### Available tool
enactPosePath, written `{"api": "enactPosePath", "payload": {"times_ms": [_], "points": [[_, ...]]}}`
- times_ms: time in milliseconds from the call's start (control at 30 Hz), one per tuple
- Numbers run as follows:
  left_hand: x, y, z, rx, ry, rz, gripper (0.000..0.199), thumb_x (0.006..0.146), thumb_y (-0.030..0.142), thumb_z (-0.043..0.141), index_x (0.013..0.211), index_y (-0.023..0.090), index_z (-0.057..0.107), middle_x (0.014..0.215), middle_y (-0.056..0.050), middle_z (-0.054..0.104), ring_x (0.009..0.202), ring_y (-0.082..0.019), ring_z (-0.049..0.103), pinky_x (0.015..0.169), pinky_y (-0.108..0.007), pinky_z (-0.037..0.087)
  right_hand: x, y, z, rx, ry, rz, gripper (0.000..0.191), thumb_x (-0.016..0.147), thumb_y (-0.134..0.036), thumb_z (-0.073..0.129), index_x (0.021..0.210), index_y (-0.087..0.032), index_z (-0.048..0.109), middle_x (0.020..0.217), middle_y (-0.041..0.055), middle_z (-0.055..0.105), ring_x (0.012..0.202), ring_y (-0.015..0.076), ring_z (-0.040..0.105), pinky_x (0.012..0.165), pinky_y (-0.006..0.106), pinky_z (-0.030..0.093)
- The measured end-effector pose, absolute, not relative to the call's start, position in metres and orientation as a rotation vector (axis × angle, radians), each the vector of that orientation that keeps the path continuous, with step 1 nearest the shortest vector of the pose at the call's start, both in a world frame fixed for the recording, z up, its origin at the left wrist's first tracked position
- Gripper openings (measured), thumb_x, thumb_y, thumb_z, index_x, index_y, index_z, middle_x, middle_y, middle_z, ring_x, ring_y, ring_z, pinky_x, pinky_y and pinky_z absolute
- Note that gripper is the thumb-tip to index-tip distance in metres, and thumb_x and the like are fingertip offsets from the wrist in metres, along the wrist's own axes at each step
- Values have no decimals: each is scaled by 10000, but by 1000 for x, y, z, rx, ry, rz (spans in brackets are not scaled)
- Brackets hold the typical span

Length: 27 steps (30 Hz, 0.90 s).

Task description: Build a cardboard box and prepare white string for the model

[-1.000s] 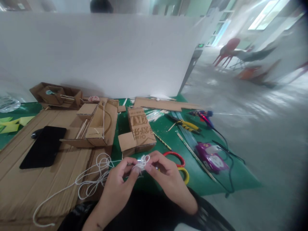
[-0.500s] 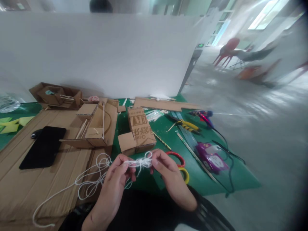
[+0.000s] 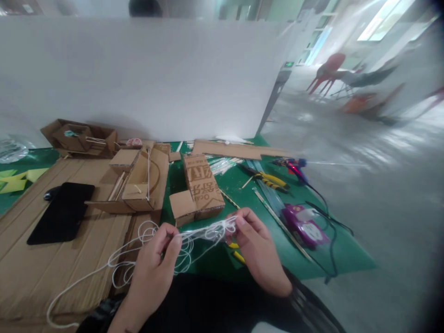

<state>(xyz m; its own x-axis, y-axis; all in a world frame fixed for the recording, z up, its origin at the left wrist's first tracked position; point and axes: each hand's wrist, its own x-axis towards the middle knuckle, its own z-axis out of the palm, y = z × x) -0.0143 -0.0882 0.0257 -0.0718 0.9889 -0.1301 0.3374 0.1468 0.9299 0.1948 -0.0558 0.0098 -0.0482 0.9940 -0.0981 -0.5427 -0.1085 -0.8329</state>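
A bundle of white string (image 3: 227, 225) with loops and a knot is stretched between my two hands over the green table. My left hand (image 3: 152, 266) pinches the strands at one side between thumb and fingertips. My right hand (image 3: 258, 249) pinches the looped, knotted end. Loose coils of the same string (image 3: 147, 231) hang below and trail left over the cardboard sheet, one end reaching the front edge. Yellow pieces (image 3: 238, 257) show just beside my right hand; the rest of them is hidden behind it.
Ahead stands a printed cardboard box (image 3: 204, 185). On the right are yellow-black pliers (image 3: 272, 181), a red-blue tool with a cord (image 3: 294, 167) and a purple device (image 3: 305, 224). A cardboard build (image 3: 138, 192) and a black tablet (image 3: 62, 212) occupy the left.
My hands have moved apart, the right one rightward and the left one leftward, drawing the string bundle longer. My right hand now covers the red scissor-like handle seen before.
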Motion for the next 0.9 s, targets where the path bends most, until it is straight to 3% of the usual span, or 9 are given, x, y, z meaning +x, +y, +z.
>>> {"api": "enactPosePath", "payload": {"times_ms": [100,200,267,400,467,567,667,900], "points": [[-17,-85,33,1612,1707,975,251,893,323,590,676,234,502,623,27,493,605,-172,452,593,-284,313,194,-55,12,-839,-712,1546,212,858,-361,714,840,-210,566,732,-15,612,627,131,561,545,230,465],[-15,-83,33,1796,1692,1079,128,858,272,626,750,236,567,936,-41,639,913,-247,559,822,-331,377,191,-57,12,-830,-741,1571,214,875,-369,698,850,-209,559,706,-8,626,654,144,589,547,225,471],[-12,-83,30,1834,1618,1099,70,863,264,629,930,244,626,1177,-67,627,1136,-279,525,987,-367,340,189,-59,11,-804,-773,1606,208,897,-367,674,857,-210,544,706,-4,636,659,145,598,554,225,474],[-3,-82,27,1706,1409,978,418,937,287,561,1351,315,506,1417,-43,534,1306,-238,466,1091,-356,320,184,-64,9,-752,-863,1702,204,925,-372,644,880,-210,529,713,-8,638,628,132,599,563,232,481],[1,-80,30,1620,1324,896,386,964,311,524,1350,319,523,1379,-38,584,1258,-227,526,1063,-344,365,184,-67,8,-753,-910,1735,214,930,-386,638,890,-206,529,719,-2,644,634,133,602,572,237,485],[4,-77,35,1577,1253,805,219,964,337,524,1125,259,650,1063,-40,732,942,-205,659,861,-304,473,185,-67,8,-771,-951,1745,233,925,-404,645,896,-199,538,709,-3,635,631,130,593,573,235,480],[6,-76,38,1627,1274,776,146,944,328,550,879,231,637,786,0,696,695,-167,598,667,-269,447,187,-67,7,-807,-968,1755,247,894,-403,686,880,-187,565,700,-13,606,616,118,576,578,233,478],[7,-79,36,1690,1390,804,120,919,300,576,821,231,582,754,16,631,677,-158,549,638,-259,416,184,-67,15,-864,-1037,1816,359,769,-446,797,886,-188,577,724,-32,566,607,93,524,522,191,442]]}}
